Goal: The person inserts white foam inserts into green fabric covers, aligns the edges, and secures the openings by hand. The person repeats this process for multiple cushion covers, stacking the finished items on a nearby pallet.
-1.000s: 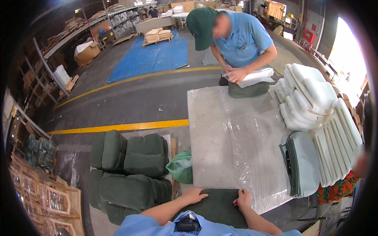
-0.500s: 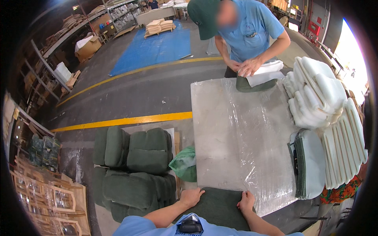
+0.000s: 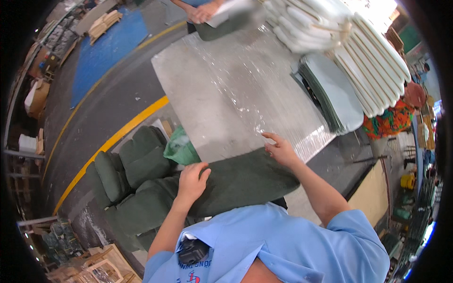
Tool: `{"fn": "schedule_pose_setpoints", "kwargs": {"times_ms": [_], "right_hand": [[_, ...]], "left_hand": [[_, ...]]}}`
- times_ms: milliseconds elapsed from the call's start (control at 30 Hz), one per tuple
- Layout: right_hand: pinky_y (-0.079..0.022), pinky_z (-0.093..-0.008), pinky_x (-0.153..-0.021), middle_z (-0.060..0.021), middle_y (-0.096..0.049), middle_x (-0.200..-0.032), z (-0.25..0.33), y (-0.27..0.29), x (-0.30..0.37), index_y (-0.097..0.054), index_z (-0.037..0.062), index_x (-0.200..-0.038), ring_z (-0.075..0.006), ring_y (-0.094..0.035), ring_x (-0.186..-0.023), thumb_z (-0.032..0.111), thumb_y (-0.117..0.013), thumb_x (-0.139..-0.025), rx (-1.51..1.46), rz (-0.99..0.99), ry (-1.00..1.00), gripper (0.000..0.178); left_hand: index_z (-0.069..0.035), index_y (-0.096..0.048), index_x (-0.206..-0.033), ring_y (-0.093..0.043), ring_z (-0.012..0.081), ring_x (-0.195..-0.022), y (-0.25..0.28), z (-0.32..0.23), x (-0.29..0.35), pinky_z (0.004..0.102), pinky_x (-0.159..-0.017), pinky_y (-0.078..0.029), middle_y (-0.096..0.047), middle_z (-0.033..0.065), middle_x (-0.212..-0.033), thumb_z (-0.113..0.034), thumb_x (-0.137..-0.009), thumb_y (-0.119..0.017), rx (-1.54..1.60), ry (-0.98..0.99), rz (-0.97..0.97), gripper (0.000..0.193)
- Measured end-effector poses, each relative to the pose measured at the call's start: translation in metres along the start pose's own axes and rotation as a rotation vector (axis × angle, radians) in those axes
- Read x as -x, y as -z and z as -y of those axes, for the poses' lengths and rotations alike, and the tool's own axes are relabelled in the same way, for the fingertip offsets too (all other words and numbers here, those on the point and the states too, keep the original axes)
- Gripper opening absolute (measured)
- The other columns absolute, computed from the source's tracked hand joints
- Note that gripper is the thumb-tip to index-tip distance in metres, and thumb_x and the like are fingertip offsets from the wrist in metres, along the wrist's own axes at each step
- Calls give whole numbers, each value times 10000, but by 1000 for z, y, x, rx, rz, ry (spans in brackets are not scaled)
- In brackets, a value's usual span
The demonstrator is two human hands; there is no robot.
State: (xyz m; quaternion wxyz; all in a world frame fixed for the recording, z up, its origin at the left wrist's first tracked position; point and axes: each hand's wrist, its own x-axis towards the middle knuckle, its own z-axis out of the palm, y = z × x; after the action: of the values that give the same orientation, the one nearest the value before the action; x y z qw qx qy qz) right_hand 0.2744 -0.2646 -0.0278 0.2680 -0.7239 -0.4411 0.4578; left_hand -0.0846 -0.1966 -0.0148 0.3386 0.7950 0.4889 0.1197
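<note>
A dark green fabric cushion [image 3: 245, 181] lies across in front of my body, against the near edge of the pale worktable [image 3: 212, 94]. My left hand [image 3: 192, 183] is at its left end, fingers extended and thumb apart. Over the far right edge of the cushion, my right hand [image 3: 281, 150] is open with its fingers spread. Whether either palm presses on the fabric is hard to tell. Beside my left hand, a green plastic bag [image 3: 180, 147] sits at the table's left edge. Similar green cushions [image 3: 144, 158] are piled to the left.
Clear plastic film covers part of the table. At its right are a stack of green covers with a pale top [image 3: 332, 92] and rows of white foam pads [image 3: 373, 63]. Across the table, a co-worker's hands [image 3: 205, 12] hold a green and white piece.
My view has turned, so the table appears tilted and higher up. Both hands have gone from pinching the green cushion's far corners to opened fingers, and the cushion now lies slanted, up toward the right.
</note>
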Motion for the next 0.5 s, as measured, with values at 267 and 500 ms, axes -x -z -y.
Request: {"fn": "schedule_pose_setpoints", "kwargs": {"times_ms": [267, 500], "right_hand": [[-373, -518, -1215, -90, -530, -1604, 26, -19, 118, -537, 105, -1545, -305, -464, -1500, 414, -465, -1116, 599, 411, 342, 533], [-216, -552, -1294, -103, -397, -1694, 12, -33, 82, -443, 72, -1604, -302, -302, -1593, 456, -383, -1130, 540, 536, 171, 613]], "left_hand": [[-74, -478, -1588, -325, 361, -1579, -2, -34, 67, 469, -1282, -254, -407, 144, -1685, -328, -1131, -429, 115, -44, 601, 525], [-97, -432, -1621, -301, 351, -1591, -28, -24, 48, 497, -1293, -225, -365, 112, -1713, -349, -1126, -389, 37, -11, 609, 557]]}}
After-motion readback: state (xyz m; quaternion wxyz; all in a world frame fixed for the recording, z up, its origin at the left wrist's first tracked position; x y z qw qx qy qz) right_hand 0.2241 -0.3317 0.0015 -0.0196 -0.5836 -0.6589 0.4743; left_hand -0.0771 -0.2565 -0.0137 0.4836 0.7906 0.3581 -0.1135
